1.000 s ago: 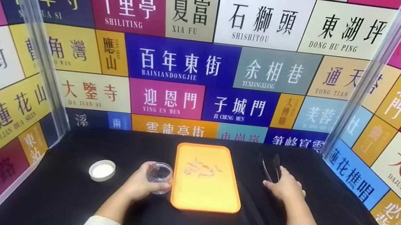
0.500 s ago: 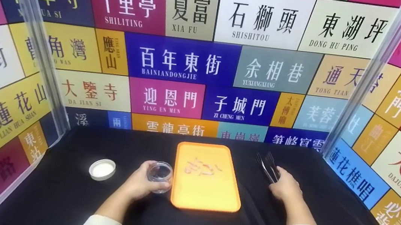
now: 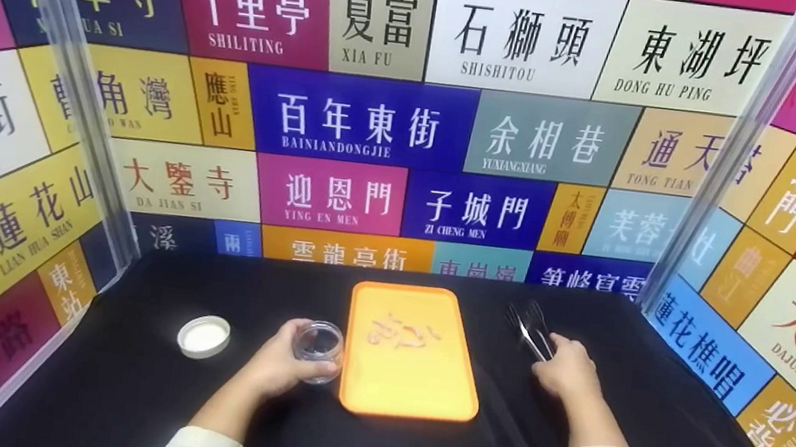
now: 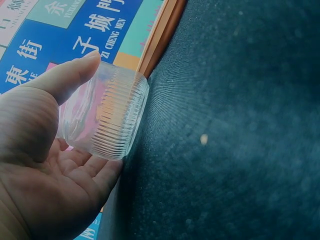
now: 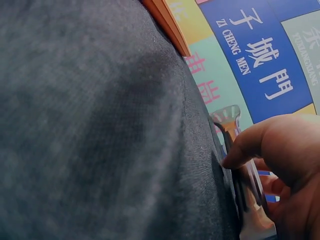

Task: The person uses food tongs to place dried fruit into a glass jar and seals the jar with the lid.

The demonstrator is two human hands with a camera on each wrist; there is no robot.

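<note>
My left hand (image 3: 277, 363) grips a clear glass jar (image 3: 318, 342) that stands at the tray's left edge; in the left wrist view the thumb lies along one side of the ribbed jar (image 4: 112, 112) and the fingers curl round the other. Over on the right, my right hand (image 3: 569, 369) holds metal tongs (image 3: 527, 335) low over the black cloth, their tips pointing away from me. The right wrist view has the tongs (image 5: 229, 117) between thumb and fingers. Several thin, pinkish curled pieces (image 3: 376, 338) lie on the upper half of the orange tray (image 3: 409, 390).
A round white lid (image 3: 204, 337) lies on the black tablecloth (image 3: 126, 372), left of the jar. Walls with coloured name panels (image 3: 357, 118) enclose the table at the back and on both sides, with clear strips at the corners.
The tong arms have drawn closer together as my right hand tightened on them, and their tips have shifted slightly left. My left hand and the jar have stayed put.
</note>
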